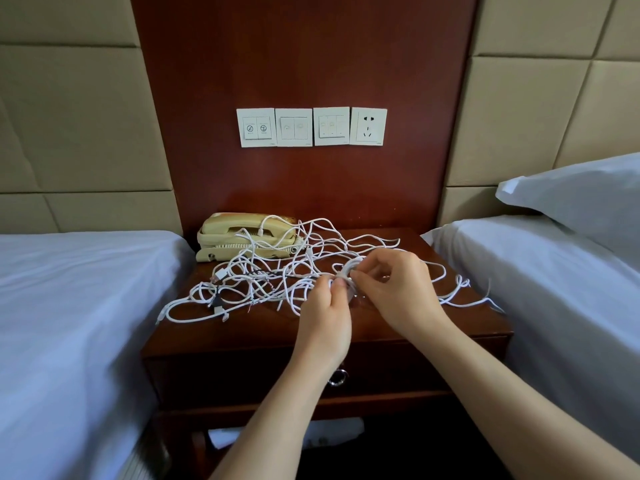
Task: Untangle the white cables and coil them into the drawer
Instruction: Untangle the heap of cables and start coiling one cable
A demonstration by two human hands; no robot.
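Note:
A tangle of white cables sprawls over the top of the dark wooden nightstand, with loops reaching onto the phone and toward both beds. My left hand and my right hand meet above the middle of the nightstand. Both pinch a small bundle of white cable between their fingertips. The drawer below the top is closed; its metal ring handle shows beneath my left wrist.
A beige corded telephone stands at the back left of the nightstand. Beds with pale sheets flank it: left bed, right bed with a pillow. Wall switches and a socket sit above.

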